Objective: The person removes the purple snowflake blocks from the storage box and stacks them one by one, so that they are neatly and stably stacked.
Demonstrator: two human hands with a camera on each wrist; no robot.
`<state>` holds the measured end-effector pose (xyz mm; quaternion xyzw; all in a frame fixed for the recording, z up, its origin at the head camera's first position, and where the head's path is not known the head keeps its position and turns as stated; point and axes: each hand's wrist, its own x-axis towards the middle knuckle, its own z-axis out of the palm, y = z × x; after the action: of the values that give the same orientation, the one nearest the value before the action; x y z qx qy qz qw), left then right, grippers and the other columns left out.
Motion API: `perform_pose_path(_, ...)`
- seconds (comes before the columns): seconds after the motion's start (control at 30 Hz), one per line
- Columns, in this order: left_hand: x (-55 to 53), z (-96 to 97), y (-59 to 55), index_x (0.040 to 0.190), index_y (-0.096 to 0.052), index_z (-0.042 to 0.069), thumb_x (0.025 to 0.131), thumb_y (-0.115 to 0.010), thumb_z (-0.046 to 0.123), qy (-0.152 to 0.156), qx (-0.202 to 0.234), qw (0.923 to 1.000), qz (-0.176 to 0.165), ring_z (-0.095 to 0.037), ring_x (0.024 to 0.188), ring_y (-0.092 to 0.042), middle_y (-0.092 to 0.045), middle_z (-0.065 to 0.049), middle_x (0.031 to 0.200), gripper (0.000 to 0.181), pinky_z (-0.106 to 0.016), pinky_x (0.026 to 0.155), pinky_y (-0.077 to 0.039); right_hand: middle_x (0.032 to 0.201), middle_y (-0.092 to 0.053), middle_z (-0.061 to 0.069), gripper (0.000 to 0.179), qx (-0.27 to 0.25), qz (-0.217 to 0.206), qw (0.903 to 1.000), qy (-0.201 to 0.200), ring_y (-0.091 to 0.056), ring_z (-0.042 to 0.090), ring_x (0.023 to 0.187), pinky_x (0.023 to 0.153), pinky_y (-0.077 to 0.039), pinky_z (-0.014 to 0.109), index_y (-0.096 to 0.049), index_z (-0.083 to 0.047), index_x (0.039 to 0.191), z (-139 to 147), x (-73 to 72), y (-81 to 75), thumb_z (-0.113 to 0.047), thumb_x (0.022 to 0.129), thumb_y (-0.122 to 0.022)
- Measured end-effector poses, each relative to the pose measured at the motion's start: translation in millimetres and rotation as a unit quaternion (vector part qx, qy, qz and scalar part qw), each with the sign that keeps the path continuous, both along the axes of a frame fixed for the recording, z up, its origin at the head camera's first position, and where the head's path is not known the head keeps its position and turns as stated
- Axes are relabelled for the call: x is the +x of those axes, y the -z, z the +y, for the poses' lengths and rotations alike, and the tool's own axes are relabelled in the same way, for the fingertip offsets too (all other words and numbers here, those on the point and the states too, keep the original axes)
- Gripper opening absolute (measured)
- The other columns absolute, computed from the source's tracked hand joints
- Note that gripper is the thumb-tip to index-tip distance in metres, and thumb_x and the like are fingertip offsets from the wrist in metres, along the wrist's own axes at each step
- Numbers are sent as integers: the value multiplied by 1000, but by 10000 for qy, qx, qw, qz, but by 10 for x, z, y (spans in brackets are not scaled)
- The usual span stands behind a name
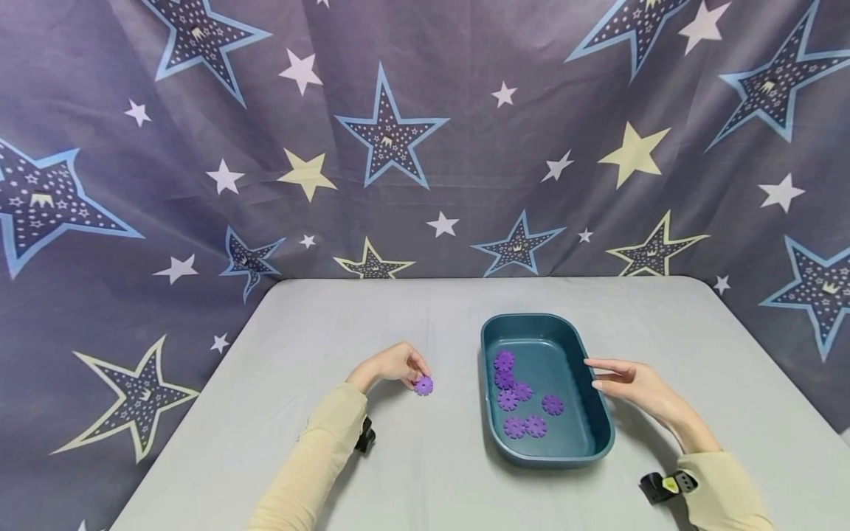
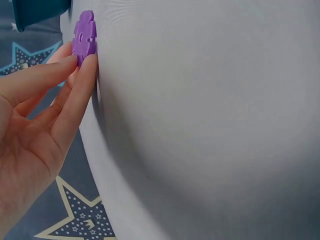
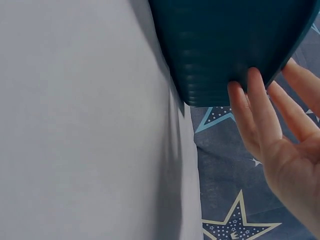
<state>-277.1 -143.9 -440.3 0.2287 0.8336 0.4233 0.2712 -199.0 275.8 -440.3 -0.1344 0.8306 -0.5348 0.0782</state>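
Between thumb and fingers, my left hand pinches a purple notched disc, a flat flower-shaped interlocking piece, to the left of the tray. In the left wrist view the purple disc stands on edge at the fingertips, close by the white cloth. Several more purple discs lie in the left and middle part of a dark teal tray. My right hand is at the tray's right side, its extended fingers touching the wall near the rim. From the right wrist view, those fingertips rest against the tray's outer wall.
A white cloth-covered table carries the tray right of its middle. Behind it and at both sides hangs a dark curtain printed with stars. Each wrist bears a small black device below the sleeve.
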Motion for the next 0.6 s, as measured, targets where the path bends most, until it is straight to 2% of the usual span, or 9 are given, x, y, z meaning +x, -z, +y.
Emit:
perform_pose_path(0.2, 3, -2, 28, 89, -60, -16, 76, -52, -15, 66, -17, 9997, 232, -20, 63, -62, -63, -24, 79, 16, -31, 60, -53, 123, -48, 23, 47, 18, -7, 10000, 31, -57, 0, 91, 75, -45, 16, -49, 2, 123, -5, 7, -13, -20, 83, -61)
perform_pose_path(0.37, -25, 1, 60, 89, -62, -13, 76, -53, -14, 39, -155, 9996, 216, -24, 67, -63, -64, -21, 80, 16, -31, 62, -53, 122, -49, 23, 47, 44, 84, 9999, 58, -57, 0, 90, 73, -45, 17, -50, 3, 122, -5, -7, 6, -19, 83, -62)
perform_pose_path(0.4, -71, -26, 122, 87, -65, -8, 78, -54, -10, 211, 10, 9994, 284, -21, 66, -63, -66, -16, 78, 14, -29, 61, -53, 121, -50, 23, 47, 51, 97, 9999, 62, -57, 0, 89, 73, -46, 17, -50, 3, 122, -6, -11, 10, -19, 83, -62)
perform_pose_path(0.47, -63, -21, 102, 87, -66, -6, 78, -55, -9, 204, -86, 9994, 276, -22, 67, -64, -66, -14, 78, 15, -30, 62, -53, 121, -50, 22, 47, 52, 102, 9999, 70, -57, 0, 89, 72, -46, 18, -50, 3, 122, -7, -17, 16, -19, 82, -62)
perform_pose_path(0.5, -160, -61, 251, 85, -67, 0, 77, -56, -7, 318, -5, 9988, 372, -20, 66, -64, -67, -10, 76, 16, -29, 60, -53, 121, -50, 22, 47, 50, 97, 9999, 76, -57, 0, 89, 72, -47, 18, -50, 4, 122, -7, -19, 19, -19, 82, -62)
perform_pose_path(0.6, -142, -58, 241, 85, -67, 0, 76, -58, -6, 339, -12, 9980, 533, -14, 61, -61, -66, -9, 74, 15, -25, 57, -51, 122, -49, 23, 48, 43, 80, 9999, 66, -57, 0, 89, 72, -47, 18, -50, 3, 122, -6, -19, 21, -20, 82, -62)
